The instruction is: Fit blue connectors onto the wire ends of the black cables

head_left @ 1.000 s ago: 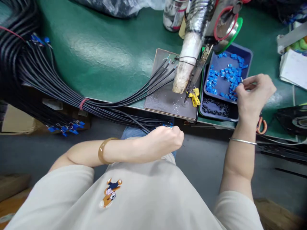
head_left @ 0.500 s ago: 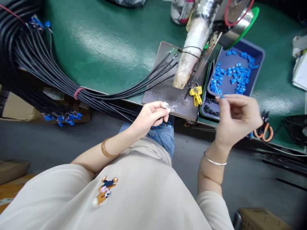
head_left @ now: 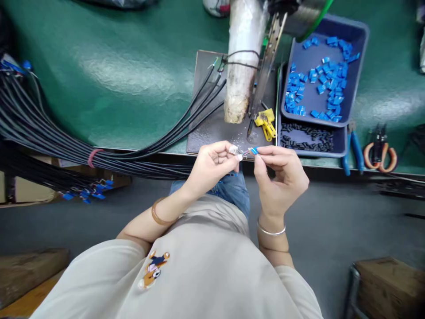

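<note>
The right hand's grip is together on a small blue connector [head_left: 254, 151], pinched between the thumb and fingertips of the right hand [head_left: 280, 175]. The connector is a short, bright blue block with a pale streak on it, partly covered by the fingers, and it sits at the near edge of the dark board [head_left: 212, 133], just beside the left fingertips. The left hand [head_left: 214, 166] has its grip clamped on thin wires [head_left: 245, 153], whose fine ends reach toward the connector; whether they touch it, I cannot tell. White covers the tips of the left thumb and 1 finger. Both forearms angle inward, so the 2 hands meet in front of the lap, the left with its other fingers curled, the right with its fingers bent over the thumb. Beyond them, a white-wrapped tube [head_left: 244, 66] hangs over the board, near a yellow clip [head_left: 265, 124]. Right of it on the green counter [head_left: 149, 115] are a tray of blue pieces [head_left: 307, 104], a tray of black pieces [head_left: 284, 149] and 2 hand tools [head_left: 356, 148]. Black cables [head_left: 49, 124] run in from the left.
</note>
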`<state>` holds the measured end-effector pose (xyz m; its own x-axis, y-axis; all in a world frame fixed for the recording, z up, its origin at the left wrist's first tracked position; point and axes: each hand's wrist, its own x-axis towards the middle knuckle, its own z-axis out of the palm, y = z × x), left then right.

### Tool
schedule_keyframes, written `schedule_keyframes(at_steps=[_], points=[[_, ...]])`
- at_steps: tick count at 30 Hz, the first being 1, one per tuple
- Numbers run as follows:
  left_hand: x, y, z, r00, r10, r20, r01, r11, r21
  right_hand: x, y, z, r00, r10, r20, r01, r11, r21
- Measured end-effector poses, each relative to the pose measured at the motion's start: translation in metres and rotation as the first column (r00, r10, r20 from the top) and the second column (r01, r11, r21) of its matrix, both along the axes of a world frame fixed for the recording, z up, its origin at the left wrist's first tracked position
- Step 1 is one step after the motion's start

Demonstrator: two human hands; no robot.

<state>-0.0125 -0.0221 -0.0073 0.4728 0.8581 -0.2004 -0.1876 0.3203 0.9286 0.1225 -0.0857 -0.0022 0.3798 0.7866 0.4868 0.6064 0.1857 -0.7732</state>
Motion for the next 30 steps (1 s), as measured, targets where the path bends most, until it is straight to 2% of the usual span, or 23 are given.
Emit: schedule_keyframes(at_steps=[2, 6, 10, 12, 14, 15, 16, 17, 18, 19, 22, 23, 24, 25, 27, 28, 29, 30], points=[[0.001, 0.001, -0.002, 1.0, 0.012, -0.003, -0.012, 1.0, 0.008, -0.002, 0.0, -0.002, 0.999, 0.016, -0.052, -0.013, 0.999, 0.052], [0.003, 0.002, -0.004, 0.999, 0.023, -0.041, -0.021, 0.999, 0.039, -0.002, 0.001, -0.003, 0.984, 0.053, -0.172, -0.046, 0.998, 0.043], [0.0, 0.001, -0.005, 0.998, 0.001, -0.067, 0.002, 0.999, 0.043, -0.001, 0.001, 0.002, 0.993, 0.077, -0.094, -0.072, 0.996, 0.053], [-0.004, 0.005, -0.004, 0.995, -0.058, -0.082, 0.061, 0.998, 0.029, 0.001, -0.002, 0.006, 0.994, 0.098, -0.043, -0.095, 0.994, 0.051], [-0.009, 0.015, -0.002, 0.969, -0.23, -0.089, 0.232, 0.973, 0.012, 0.005, -0.006, 0.011, 0.992, 0.117, -0.042, -0.115, 0.992, 0.043], [-0.011, 0.022, 0.0, 0.924, -0.373, -0.083, 0.374, 0.927, 0.008, 0.007, -0.009, 0.013, 0.992, 0.116, -0.056, -0.113, 0.992, 0.047], [-0.012, 0.03, 0.004, 0.838, -0.541, -0.071, 0.543, 0.84, 0.011, 0.01, -0.012, 0.015, 0.992, 0.103, -0.073, -0.099, 0.993, 0.057], [-0.013, 0.037, 0.01, 0.721, -0.69, -0.06, 0.692, 0.721, 0.035, 0.014, -0.015, 0.017, 0.993, 0.078, -0.088, -0.071, 0.995, 0.074], [-0.014, 0.044, 0.016, 0.602, -0.795, -0.073, 0.799, 0.598, 0.065, 0.018, -0.017, 0.018, 0.995, 0.038, -0.095, -0.029, 0.995, 0.093], [-0.015, 0.047, 0.024, 0.546, -0.832, -0.101, 0.836, 0.535, 0.122, 0.022, -0.019, 0.018, 0.996, -0.011, -0.088, 0.021, 0.994, 0.111], [-0.02, 0.034, 0.048, 0.623, -0.713, -0.322, 0.776, 0.513, 0.367, 0.034, -0.019, 0.016, 0.982, -0.186, 0.023, 0.18, 0.969, 0.17], [-0.024, 0.022, 0.054, 0.666, -0.607, -0.434, 0.744, 0.497, 0.446, 0.036, -0.018, 0.014, 0.97, -0.234, 0.072, 0.215, 0.956, 0.199], [-0.028, 0.007, 0.056, 0.713, -0.451, -0.537, 0.7, 0.502, 0.508, 0.038, -0.016, 0.013, 0.955, -0.272, 0.114, 0.241, 0.942, 0.233], [-0.032, -0.009, 0.057, 0.718, -0.316, -0.621, 0.681, 0.505, 0.53, 0.039, -0.014, 0.012, 0.943, -0.3, 0.144, 0.254, 0.929, 0.271], [-0.04, -0.036, 0.049, 0.693, -0.115, -0.711, 0.636, 0.563, 0.528, 0.038, -0.009, 0.011, 0.932, -0.323, 0.164, 0.253, 0.904, 0.344], [-0.043, -0.047, 0.042, 0.687, -0.074, -0.723, 0.6, 0.619, 0.506, 0.037, -0.007, 0.01, 0.936, -0.317, 0.153, 0.243, 0.896, 0.372], [-0.046, -0.054, 0.034, 0.725, -0.072, -0.685, 0.534, 0.687, 0.492, 0.035, -0.005, 0.011, 0.945, -0.299, 0.132, 0.226, 0.89, 0.395], [-0.047, -0.059, 0.024, 0.794, -0.079, -0.603, 0.428, 0.777, 0.461, 0.033, -0.004, 0.011, 0.958, -0.268, 0.103, 0.204, 0.888, 0.412]])
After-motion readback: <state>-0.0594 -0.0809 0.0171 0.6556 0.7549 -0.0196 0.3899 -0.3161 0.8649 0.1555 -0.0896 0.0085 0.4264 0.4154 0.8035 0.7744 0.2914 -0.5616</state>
